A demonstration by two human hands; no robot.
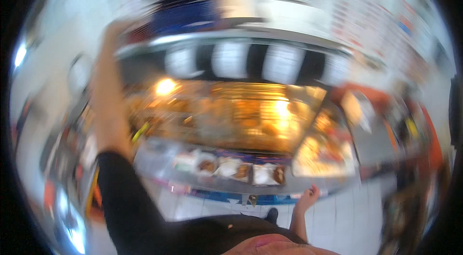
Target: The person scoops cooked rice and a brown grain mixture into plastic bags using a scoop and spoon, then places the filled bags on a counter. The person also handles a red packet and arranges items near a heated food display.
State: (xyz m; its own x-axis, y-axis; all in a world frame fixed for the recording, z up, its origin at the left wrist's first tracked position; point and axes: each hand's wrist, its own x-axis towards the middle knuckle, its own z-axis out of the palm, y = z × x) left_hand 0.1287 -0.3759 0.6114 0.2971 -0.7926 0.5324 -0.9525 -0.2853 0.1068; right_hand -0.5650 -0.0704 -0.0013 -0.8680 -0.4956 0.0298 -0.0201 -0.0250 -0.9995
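Everything is motion-blurred. My left arm reaches up and forward at the left, and my left hand [126, 25] is beside a dark blue box-like item [184, 14] on a ledge. Its fingers are smeared by blur, so a grip cannot be made out. Low at the right, my right hand [310, 196] is near the front edge of a metal counter [231, 183], fingers partly curled. Whether it holds something is unclear. Between my arms, three small containers with white paper and brown food, a left one [207, 165], a middle one [241, 171] and a right one [277, 174], sit in a row.
Behind the counter glows a lit food display [249, 121]. Several white paper sheets [231, 59] hang along its dark upper edge. A pale tray-like area of yellowish food [318, 157] lies at the right. White floor tiles [347, 211] show below.
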